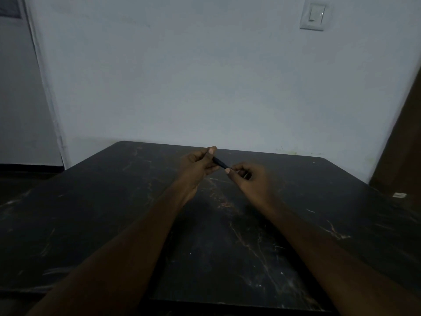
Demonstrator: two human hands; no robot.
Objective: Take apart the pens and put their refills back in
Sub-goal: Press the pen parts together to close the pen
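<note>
A dark pen (220,162) is held in the air over the far middle of the black marble table (114,201). My left hand (197,165) grips its upper left end with curled fingers and thumb. My right hand (247,179) pinches its lower right end between thumb and fingers. Both hands cover most of the pen, so only a short dark stretch shows between them. Whether the pen is in one piece or partly pulled apart is hidden in the dim light.
A small white object (399,195) lies at the table's right edge. A pale wall with a light switch (315,15) stands just behind the table. A brown door or panel (401,144) rises at the right.
</note>
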